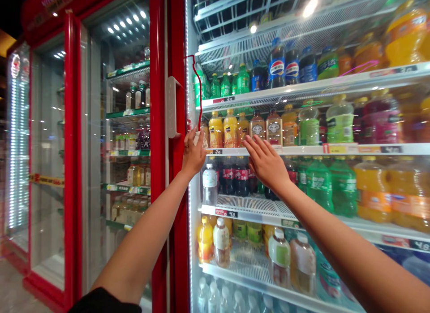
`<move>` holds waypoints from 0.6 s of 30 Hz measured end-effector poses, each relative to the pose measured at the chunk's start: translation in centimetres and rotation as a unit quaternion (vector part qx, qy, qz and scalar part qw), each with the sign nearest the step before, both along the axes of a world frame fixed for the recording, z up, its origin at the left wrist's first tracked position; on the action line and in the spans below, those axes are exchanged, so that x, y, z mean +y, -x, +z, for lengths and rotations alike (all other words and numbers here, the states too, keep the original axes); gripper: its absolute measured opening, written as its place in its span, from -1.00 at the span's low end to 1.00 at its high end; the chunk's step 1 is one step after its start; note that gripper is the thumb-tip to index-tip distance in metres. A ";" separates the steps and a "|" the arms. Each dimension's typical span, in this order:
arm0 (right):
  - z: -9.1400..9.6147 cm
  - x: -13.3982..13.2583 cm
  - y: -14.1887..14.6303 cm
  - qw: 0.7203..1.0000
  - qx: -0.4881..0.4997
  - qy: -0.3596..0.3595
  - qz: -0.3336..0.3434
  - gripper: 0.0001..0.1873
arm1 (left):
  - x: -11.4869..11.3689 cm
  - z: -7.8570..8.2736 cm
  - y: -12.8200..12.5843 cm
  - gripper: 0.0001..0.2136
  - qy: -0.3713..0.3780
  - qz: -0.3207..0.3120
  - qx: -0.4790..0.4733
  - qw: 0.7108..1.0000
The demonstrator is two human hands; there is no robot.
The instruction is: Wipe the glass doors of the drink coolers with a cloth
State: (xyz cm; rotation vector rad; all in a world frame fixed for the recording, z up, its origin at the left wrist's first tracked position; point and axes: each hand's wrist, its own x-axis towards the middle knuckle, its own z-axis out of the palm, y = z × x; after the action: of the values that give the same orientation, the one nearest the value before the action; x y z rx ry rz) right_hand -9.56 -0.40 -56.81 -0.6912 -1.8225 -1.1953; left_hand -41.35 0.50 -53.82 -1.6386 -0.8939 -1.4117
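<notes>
We stand before a drinks cooler [177, 214], with a second cooler [72, 169] further left. The cooler's door handle [173, 106] lies left of its shelves. Our left hand [194, 154] is just beside that handle, and our right hand [265, 163] is further right. Both are in front of a shelf [302, 150], with juice bottles [230, 130] on it and cola bottles [233, 178] beneath it.

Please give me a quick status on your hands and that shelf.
Left hand on pale bottle, grip unclear. Right hand open at white shelf edge, below yellow juice bottles. Red door frame alongside.
</notes>
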 end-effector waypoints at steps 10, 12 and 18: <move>-0.2 0.2 -0.1 1.000 0.006 0.001 0.021 -0.10 | -0.8 0.3 0.3 -0.50 -0.023 -0.024 -0.039 0.999; -0.2 0.2 0.0 1.000 0.007 0.000 0.017 -0.11 | -0.4 1.0 0.3 -0.47 -0.037 -0.011 -0.093 0.995; -0.4 0.3 0.0 1.000 0.009 0.000 0.011 -0.13 | 0.6 0.4 -2.4 -0.28 -0.039 0.021 -0.091 0.995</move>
State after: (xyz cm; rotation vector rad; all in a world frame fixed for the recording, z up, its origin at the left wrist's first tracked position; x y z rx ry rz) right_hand -9.56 -0.13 -57.23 -0.6783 -1.8108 -1.1714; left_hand -39.00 1.08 -53.44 -1.4424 -0.9565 -1.5665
